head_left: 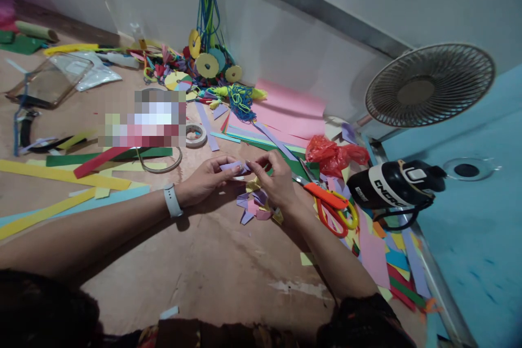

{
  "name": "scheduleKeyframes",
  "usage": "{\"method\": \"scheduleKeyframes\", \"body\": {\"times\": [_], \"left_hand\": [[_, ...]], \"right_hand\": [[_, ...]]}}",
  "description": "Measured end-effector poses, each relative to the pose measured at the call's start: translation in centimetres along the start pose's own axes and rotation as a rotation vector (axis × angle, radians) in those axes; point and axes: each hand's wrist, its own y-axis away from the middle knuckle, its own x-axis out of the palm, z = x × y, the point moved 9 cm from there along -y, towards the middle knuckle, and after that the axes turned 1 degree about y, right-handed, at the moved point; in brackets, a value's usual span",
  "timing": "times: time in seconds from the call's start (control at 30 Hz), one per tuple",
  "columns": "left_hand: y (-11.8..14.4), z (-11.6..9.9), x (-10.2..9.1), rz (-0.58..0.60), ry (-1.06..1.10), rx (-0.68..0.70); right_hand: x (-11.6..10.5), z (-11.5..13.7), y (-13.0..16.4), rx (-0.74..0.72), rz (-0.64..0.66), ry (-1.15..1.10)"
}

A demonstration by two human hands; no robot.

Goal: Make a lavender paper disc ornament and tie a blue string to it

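**A:** Start with the big things. What carries it all?

**B:** A brown surface (204, 261) that could be a table or the floor; I cannot tell which. It meets a pale wall at the back, and a blue floor runs along the right. A round fan (428, 84) stands at the right edge, and a sheet of pink paper (289, 109) lies by the wall.

**A:** And next in size?

**B:** Long yellow paper strips (61, 176) lie at the left, near green and red ones. A black and white bottle (393, 185) lies on its side at the right, just beside a red plastic bag (330, 155). Orange-handled scissors (330, 204) rest near the right wrist.

**A:** The hands?

**B:** The left hand (204, 179), with a white watch band (173, 200) on its wrist, and the right hand (277, 176) meet at the middle. Both are closed in a fingertip pinch on one small purple paper strip (235, 166), held just above the surface, each at one end.

**A:** Anything smaller?

**B:** A little heap of paper scraps (255, 204) lies just under the hands, and a tape roll (196, 135) sits behind them.
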Motion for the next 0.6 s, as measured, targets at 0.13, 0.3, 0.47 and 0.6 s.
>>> {"method": "scheduleKeyframes", "body": {"times": [0.13,0.3,0.47,0.6], "left_hand": [[0.0,-0.3,0.4,0.018,0.037,0.033],[0.0,-0.5,0.8,0.001,0.091,0.041],[-0.1,-0.6,0.7,0.003,0.046,0.054],[-0.1,-0.7,0.6,-0.014,0.012,0.069]], "right_hand": [[0.0,0.4,0.0,-0.050,0.007,0.022],[1.2,2.2,0.7,-0.311,0.048,0.316],[1.2,2.9,1.7,-0.447,-0.065,0.409],[0.0,2.5,1.3,-0.356,-0.111,0.183]]}}
